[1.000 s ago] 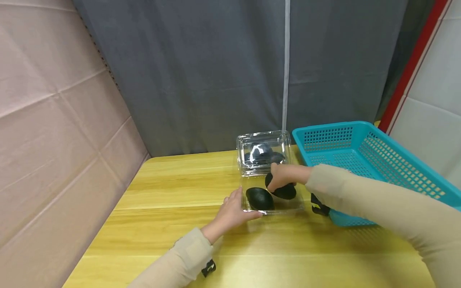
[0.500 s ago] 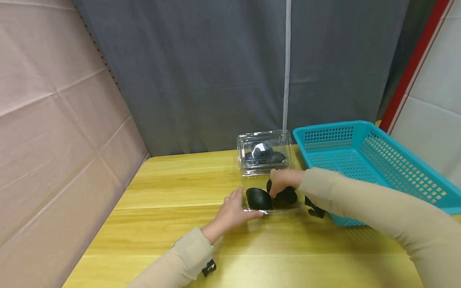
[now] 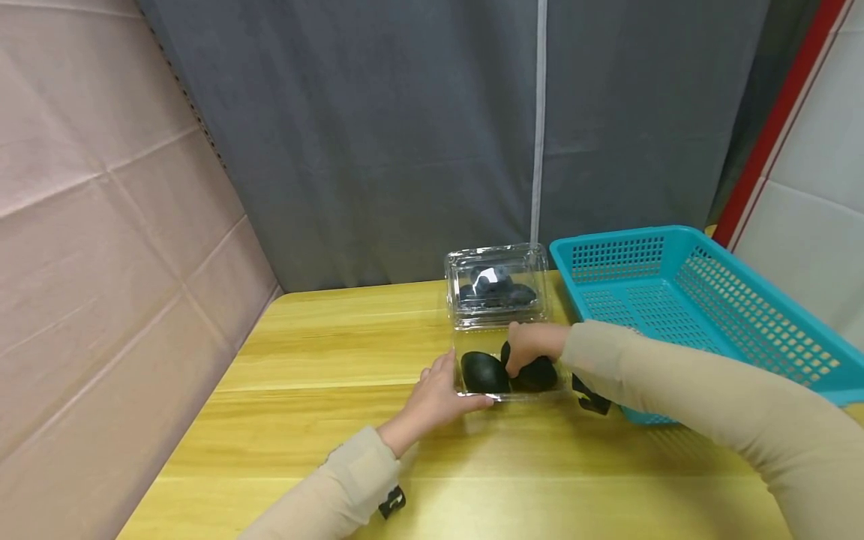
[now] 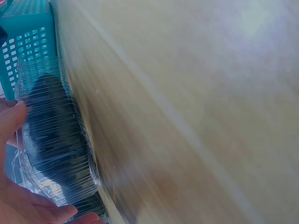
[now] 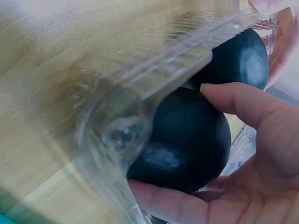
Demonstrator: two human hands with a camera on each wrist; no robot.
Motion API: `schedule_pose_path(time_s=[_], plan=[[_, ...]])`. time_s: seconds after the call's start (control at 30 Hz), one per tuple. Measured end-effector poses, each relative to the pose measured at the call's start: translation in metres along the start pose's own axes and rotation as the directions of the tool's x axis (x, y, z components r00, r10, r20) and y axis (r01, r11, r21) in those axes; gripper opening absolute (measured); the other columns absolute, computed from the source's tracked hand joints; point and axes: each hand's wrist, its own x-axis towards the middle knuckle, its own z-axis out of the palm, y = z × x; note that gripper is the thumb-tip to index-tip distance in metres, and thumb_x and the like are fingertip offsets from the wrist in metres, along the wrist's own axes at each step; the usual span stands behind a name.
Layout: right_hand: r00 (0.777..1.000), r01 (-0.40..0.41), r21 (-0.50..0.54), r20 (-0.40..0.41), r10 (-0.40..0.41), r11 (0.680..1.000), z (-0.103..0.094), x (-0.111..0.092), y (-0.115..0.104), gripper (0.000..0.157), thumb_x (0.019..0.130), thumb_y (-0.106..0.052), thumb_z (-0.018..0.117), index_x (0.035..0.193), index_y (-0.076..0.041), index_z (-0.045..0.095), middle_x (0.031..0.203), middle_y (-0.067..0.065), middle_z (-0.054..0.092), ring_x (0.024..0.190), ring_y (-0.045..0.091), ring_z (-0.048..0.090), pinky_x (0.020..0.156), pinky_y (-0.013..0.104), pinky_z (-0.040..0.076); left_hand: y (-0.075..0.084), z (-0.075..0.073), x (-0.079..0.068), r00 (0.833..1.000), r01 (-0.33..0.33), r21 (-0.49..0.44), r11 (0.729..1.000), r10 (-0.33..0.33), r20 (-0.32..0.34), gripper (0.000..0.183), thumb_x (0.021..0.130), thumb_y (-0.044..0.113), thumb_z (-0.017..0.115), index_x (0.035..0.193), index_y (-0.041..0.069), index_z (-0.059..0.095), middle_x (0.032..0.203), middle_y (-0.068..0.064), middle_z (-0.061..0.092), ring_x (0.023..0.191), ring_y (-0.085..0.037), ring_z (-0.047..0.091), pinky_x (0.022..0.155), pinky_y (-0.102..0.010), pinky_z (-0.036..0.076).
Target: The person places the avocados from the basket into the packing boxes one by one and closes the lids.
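Observation:
A clear plastic clamshell container (image 3: 475,397) lies on the table with its lid (image 3: 466,261) folded back. Inside the base sits a dark green avocado (image 3: 483,373) on the left. Beside it my right hand (image 3: 533,343) grips a second avocado (image 3: 538,375) between thumb and fingers, low in the base. My left hand (image 3: 435,399) holds the container's front left corner, its thumb along the front. The left wrist view shows the avocado (image 4: 56,126) through the ridged plastic. Dark round shapes show in the lid; I cannot tell whether they are reflections.
A turquoise perforated basket (image 3: 769,292) stands right of the container, partly behind my right sleeve (image 3: 675,379). The wooden table (image 3: 324,337) ends at a grey curtain (image 3: 378,150). A pale cloth wall (image 3: 101,262) rises on the left.
My right hand has moved slightly down and toward me, lowering its avocado into the base next to the other one. The left hand keeps its place at the corner.

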Motion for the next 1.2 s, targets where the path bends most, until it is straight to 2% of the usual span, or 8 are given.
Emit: schedule_pose_path(time_s=[0.27, 0.43, 0.63, 0.8, 0.87, 0.93, 1.07, 1.2], plan=[[1.0, 0.031, -0.039, 0.008, -0.03, 0.999, -0.007, -0.004, 0.0, 0.078, 0.073, -0.026, 0.072, 0.129, 0.008, 0.031, 0.127, 0.027, 0.043, 0.09, 0.032, 0.056, 0.06, 0.043, 0.052, 0.0, 0.0, 0.0, 1.0, 0.001, 0.012, 1.0, -0.001, -0.001, 0.108, 0.068, 0.059, 0.07, 0.145, 0.003, 0.019, 0.147, -0.016, 0.028, 0.132, -0.038, 0.026, 0.107, -0.05, 0.024], [0.995, 0.098, -0.032, 0.031, -0.097, 0.995, -0.036, -0.014, 0.003, 0.063, 0.078, -0.024, 0.066, 0.126, 0.005, 0.038, 0.106, 0.017, 0.051, 0.056, 0.018, 0.048, 0.047, 0.028, 0.042, 0.0, -0.001, -0.001, 1.0, 0.011, 0.006, 1.0, -0.011, -0.005, 0.108, 0.068, 0.058, 0.07, 0.145, 0.003, 0.019, 0.147, -0.016, 0.028, 0.132, -0.038, 0.026, 0.107, -0.05, 0.025], [0.973, 0.162, 0.072, -0.179, -0.147, 0.984, -0.083, -0.021, 0.016, 0.035, 0.086, -0.017, 0.055, 0.114, 0.003, 0.048, 0.076, 0.007, 0.044, 0.051, 0.013, 0.033, 0.047, 0.025, 0.032, -0.001, -0.001, -0.002, 1.0, 0.016, 0.02, 1.0, -0.016, -0.002, 0.109, 0.067, 0.06, 0.07, 0.145, 0.004, 0.018, 0.147, -0.017, 0.027, 0.133, -0.038, 0.025, 0.108, -0.05, 0.023], [0.909, 0.169, 0.155, -0.405, -0.094, 0.973, -0.1, -0.011, 0.032, 0.044, 0.089, -0.012, 0.045, 0.128, 0.008, 0.04, 0.116, 0.027, 0.049, 0.074, 0.025, 0.045, 0.066, 0.036, 0.036, -0.002, 0.0, -0.001, 1.0, 0.014, 0.019, 1.0, -0.014, -0.006, 0.11, 0.066, 0.06, 0.07, 0.145, 0.005, 0.017, 0.148, -0.016, 0.025, 0.134, -0.038, 0.023, 0.108, -0.05, 0.02], [0.897, 0.169, 0.18, -0.435, -0.075, 0.969, -0.101, -0.005, 0.037, 0.05, 0.089, -0.011, 0.042, 0.133, 0.011, 0.034, 0.134, 0.031, 0.038, 0.086, 0.029, 0.046, 0.072, 0.039, 0.037, -0.001, 0.001, -0.001, 1.0, 0.014, 0.016, 1.0, -0.014, -0.006, 0.11, 0.066, 0.06, 0.07, 0.145, 0.004, 0.018, 0.148, -0.016, 0.025, 0.134, -0.038, 0.023, 0.108, -0.05, 0.02], [0.897, 0.169, 0.196, -0.437, -0.068, 0.966, -0.099, -0.001, 0.042, 0.052, 0.09, -0.011, 0.041, 0.134, 0.013, 0.03, 0.133, 0.033, 0.037, 0.081, 0.028, 0.047, 0.071, 0.039, 0.037, 0.0, 0.002, -0.001, 1.0, 0.014, 0.011, 1.0, -0.014, -0.006, 0.11, 0.066, 0.06, 0.07, 0.145, 0.004, 0.018, 0.148, -0.016, 0.025, 0.134, -0.039, 0.023, 0.108, -0.051, 0.02], [0.895, 0.185, 0.229, -0.442, -0.068, 0.956, -0.096, 0.007, 0.048, 0.054, 0.089, -0.01, 0.041, 0.134, 0.016, 0.027, 0.089, 0.024, 0.054, 0.054, 0.016, 0.036, 0.059, 0.033, 0.033, 0.001, 0.004, -0.002, 1.0, 0.013, 0.004, 1.0, -0.013, -0.012, 0.11, 0.065, 0.059, 0.071, 0.145, 0.003, 0.018, 0.148, -0.016, 0.025, 0.134, -0.038, 0.024, 0.108, -0.051, 0.02], [0.896, 0.183, 0.264, -0.442, -0.05, 0.947, -0.094, 0.011, 0.05, 0.056, 0.087, -0.01, 0.039, 0.135, 0.015, 0.027, 0.102, 0.029, 0.054, 0.053, 0.016, 0.03, 0.059, 0.033, 0.032, 0.002, 0.004, -0.002, 1.0, 0.01, 0.006, 1.0, -0.01, -0.02, 0.11, 0.065, 0.059, 0.071, 0.145, 0.004, 0.019, 0.148, -0.016, 0.026, 0.133, -0.038, 0.024, 0.108, -0.051, 0.021]])
